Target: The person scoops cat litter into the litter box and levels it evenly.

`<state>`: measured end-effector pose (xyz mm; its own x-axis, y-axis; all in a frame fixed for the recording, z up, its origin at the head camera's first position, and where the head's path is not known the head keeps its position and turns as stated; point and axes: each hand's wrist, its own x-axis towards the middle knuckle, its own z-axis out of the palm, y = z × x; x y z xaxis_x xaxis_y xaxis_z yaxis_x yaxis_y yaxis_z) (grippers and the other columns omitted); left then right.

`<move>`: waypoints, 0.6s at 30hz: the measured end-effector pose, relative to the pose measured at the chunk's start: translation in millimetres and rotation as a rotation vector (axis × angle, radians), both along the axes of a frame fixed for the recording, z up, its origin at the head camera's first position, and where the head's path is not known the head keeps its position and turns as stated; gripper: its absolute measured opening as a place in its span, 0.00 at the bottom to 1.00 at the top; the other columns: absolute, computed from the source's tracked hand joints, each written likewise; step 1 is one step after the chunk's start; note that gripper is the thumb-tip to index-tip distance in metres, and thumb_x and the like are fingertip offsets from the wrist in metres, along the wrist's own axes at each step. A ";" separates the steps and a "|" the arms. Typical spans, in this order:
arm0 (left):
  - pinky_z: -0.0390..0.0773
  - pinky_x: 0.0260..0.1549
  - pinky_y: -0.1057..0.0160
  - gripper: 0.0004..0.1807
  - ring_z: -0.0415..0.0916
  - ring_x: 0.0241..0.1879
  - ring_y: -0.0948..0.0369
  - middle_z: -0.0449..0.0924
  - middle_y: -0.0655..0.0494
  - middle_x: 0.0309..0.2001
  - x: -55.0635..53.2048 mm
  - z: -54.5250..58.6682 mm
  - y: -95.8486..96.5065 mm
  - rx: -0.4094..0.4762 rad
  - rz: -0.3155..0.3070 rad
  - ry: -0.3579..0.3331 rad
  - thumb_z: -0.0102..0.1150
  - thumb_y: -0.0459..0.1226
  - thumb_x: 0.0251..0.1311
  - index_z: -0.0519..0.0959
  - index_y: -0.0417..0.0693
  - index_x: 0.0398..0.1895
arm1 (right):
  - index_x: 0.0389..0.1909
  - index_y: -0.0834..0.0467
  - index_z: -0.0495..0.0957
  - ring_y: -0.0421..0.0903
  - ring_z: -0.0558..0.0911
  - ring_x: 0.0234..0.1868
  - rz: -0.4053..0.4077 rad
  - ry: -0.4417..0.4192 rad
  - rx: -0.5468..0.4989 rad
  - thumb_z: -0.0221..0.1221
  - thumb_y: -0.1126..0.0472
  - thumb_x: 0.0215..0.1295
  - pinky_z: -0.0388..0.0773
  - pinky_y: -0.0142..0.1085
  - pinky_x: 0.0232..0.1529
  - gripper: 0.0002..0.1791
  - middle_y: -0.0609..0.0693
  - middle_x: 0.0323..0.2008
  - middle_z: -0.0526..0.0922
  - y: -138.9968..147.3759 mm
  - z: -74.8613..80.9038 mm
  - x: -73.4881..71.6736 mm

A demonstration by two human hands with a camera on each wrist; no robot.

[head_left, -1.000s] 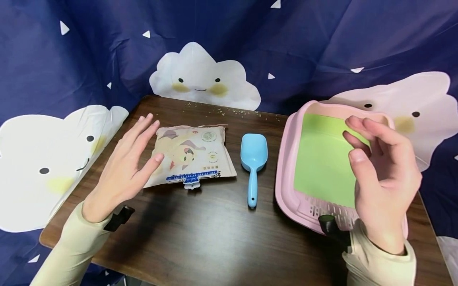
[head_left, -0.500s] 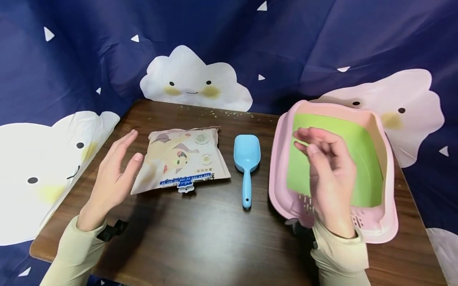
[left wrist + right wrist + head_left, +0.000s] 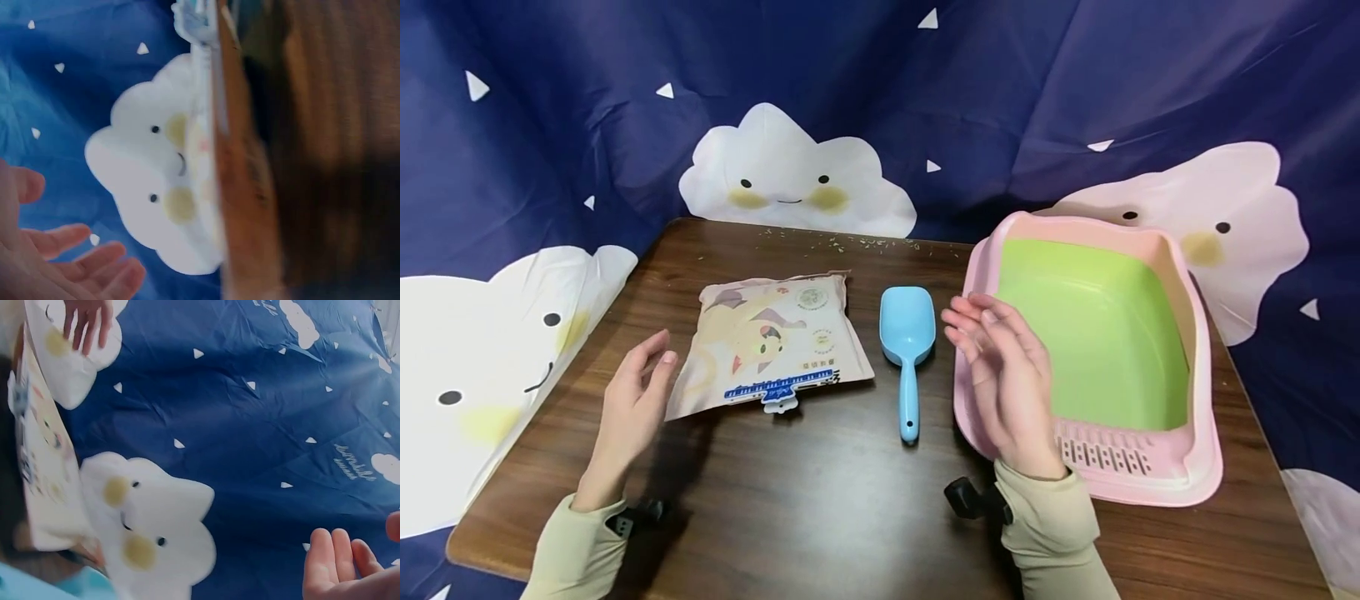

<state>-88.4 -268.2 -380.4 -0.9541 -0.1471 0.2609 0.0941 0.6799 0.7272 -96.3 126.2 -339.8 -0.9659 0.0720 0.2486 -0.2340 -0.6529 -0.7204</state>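
Note:
My left hand (image 3: 634, 404) hovers just left of a plump pale bag (image 3: 775, 333) printed with a cartoon cat. A blue-and-white clip (image 3: 781, 390) closes the bag's near edge. Loosely bent and holding nothing, my right hand (image 3: 1011, 383) hangs over the left rim of a pink litter box (image 3: 1198, 450) with a green inside. Between bag and box lies a light-blue scoop (image 3: 908, 333), its handle toward me. Fingers (image 3: 103, 269) show spread and bare in the left wrist view. In the right wrist view, fingers (image 3: 337, 562) are likewise bare.
Everything lies on a dark wooden table (image 3: 820, 517). Small pale crumbs (image 3: 850, 243) are scattered along its far edge. Behind hangs a navy curtain (image 3: 820, 58) with white clouds and triangles. Slots (image 3: 1105, 457) pierce the litter box's near ledge.
My right hand has moved left and down from above the litter box to its left side. The left hand has lowered toward me, beside the bag. The view has shifted slightly; the objects stay put.

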 end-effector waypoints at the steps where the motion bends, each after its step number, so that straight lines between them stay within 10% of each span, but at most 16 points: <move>1: 0.61 0.43 0.87 0.23 0.64 0.49 0.81 0.69 0.48 0.58 0.0 -4.2 -1.9 -0.002 0.020 -0.029 0.42 0.46 0.65 0.65 0.46 0.60 | 0.54 0.73 0.63 0.60 0.74 0.50 0.011 -0.025 -0.008 0.47 0.66 0.65 0.73 0.42 0.52 0.19 0.68 0.49 0.71 -3.4 0.0 1.0; 8: 0.68 0.41 0.81 0.29 0.69 0.44 0.75 0.69 0.42 0.56 0.7 -27.0 -8.2 0.161 0.111 -0.254 0.38 0.52 0.65 0.63 0.43 0.61 | 0.54 0.67 0.63 0.51 0.77 0.47 0.085 -0.211 -0.062 0.46 0.62 0.67 0.73 0.36 0.51 0.18 0.57 0.45 0.74 -21.2 2.2 0.5; 18: 0.66 0.38 0.78 0.29 0.70 0.46 0.67 0.71 0.45 0.54 1.9 -41.9 -17.0 0.176 0.236 -0.352 0.40 0.52 0.63 0.64 0.43 0.60 | 0.54 0.66 0.63 0.52 0.74 0.49 0.011 -0.330 0.071 0.45 0.62 0.67 0.70 0.37 0.53 0.18 0.57 0.48 0.72 -31.7 -10.6 -6.7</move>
